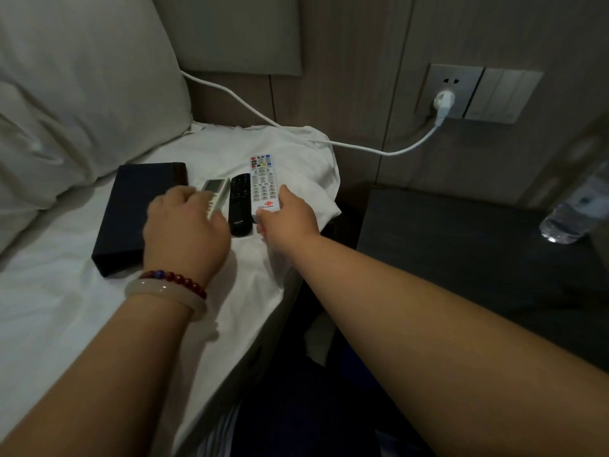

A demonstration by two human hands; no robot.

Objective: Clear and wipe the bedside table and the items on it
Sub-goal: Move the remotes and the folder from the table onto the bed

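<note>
Three remotes lie side by side on the white bed sheet (59,308). My left hand (184,225) has its fingers curled round the near end of the small grey remote with a screen (217,188). A black remote (240,202) lies between the hands, untouched. My right hand (286,216) pinches the near end of the white remote with coloured buttons (263,179). A dark box (131,212) lies on the sheet left of my left hand. The dark bedside table (461,239) stands to the right.
A clear plastic bottle (573,216) stands at the table's right edge. A white cable (263,117) runs across the bed corner to a plug in the wall socket (445,100). Pillows (82,94) lean against the headboard at the left.
</note>
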